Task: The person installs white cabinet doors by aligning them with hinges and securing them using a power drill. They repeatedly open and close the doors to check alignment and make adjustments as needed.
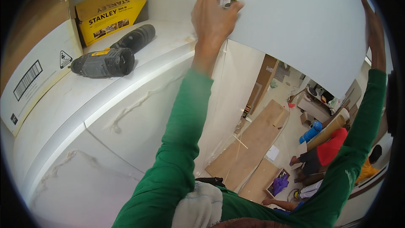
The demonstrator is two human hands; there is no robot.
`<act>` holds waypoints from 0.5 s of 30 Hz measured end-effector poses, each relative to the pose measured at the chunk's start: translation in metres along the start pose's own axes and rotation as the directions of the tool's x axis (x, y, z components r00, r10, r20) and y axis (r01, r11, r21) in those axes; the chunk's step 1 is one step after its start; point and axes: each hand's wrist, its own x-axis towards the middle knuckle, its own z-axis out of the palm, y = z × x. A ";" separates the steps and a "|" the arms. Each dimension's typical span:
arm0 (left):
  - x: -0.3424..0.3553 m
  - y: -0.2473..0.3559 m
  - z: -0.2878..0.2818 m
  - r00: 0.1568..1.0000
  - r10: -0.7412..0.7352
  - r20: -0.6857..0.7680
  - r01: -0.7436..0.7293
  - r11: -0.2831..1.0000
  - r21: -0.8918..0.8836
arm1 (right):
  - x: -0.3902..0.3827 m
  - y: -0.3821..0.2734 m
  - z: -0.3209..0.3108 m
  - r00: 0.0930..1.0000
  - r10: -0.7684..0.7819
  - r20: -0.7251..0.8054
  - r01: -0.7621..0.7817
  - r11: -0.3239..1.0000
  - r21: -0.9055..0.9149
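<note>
My left hand (214, 19) has curled fingers at a small metal fitting (230, 3) beside the seam of a large white panel (295, 21); what they grip is partly hidden. Up at the panel's right edge, my right hand (371, 25) rests with long, straightened fingers against it. Left of my left hand, a black and grey power drill (103, 62) and a second dark tool (137, 37) lie on a white ledge (67, 97), before a yellow tool box (109, 12) and a cardboard carton (38, 67).
Below are long wooden boards (249, 139), a blue cylinder (310, 131), a brown roll (327, 133) and a crate with purple cloth (278, 183). Several co-workers are at lower right, among them one in red (331, 147) and one in yellow (367, 171).
</note>
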 end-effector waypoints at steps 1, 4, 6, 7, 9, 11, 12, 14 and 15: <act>-0.008 -0.003 0.000 1.000 -0.006 0.000 0.006 0.995 -0.101 | -0.010 -0.003 -0.001 0.997 0.071 -0.026 -0.071 0.997 0.026; -0.011 -0.008 -0.001 0.995 -0.047 0.089 0.064 0.978 -0.197 | -0.065 -0.014 -0.003 0.999 0.033 0.006 -0.032 0.995 -0.094; -0.004 -0.010 -0.005 0.992 0.032 0.120 -0.021 0.996 -0.088 | -0.142 -0.007 0.002 1.000 0.003 0.013 -0.001 0.995 -0.103; 0.000 -0.011 -0.007 0.988 0.093 0.125 -0.086 0.994 -0.059 | -0.179 -0.001 0.005 0.993 0.119 0.011 -0.119 0.993 0.001; 0.006 -0.015 -0.014 0.973 0.151 0.172 -0.158 0.987 0.029 | -0.244 0.015 0.016 0.978 0.197 -0.069 -0.177 0.958 0.224; 0.015 -0.018 -0.020 0.963 0.173 0.207 -0.187 0.981 0.050 | -0.263 0.031 0.025 0.978 0.184 -0.097 -0.135 0.917 0.376; 0.020 -0.019 -0.021 0.956 0.163 0.244 -0.181 0.982 0.053 | -0.269 0.036 0.027 0.975 0.193 -0.105 -0.123 0.876 0.467; 0.031 -0.024 -0.027 0.952 -0.013 0.306 -0.001 0.999 0.047 | -0.269 0.043 0.030 0.968 0.222 -0.119 -0.144 0.875 0.462; 0.037 -0.027 -0.030 0.936 -0.104 0.336 0.092 0.994 0.050 | -0.265 0.043 0.030 0.976 0.190 -0.110 -0.114 0.865 0.488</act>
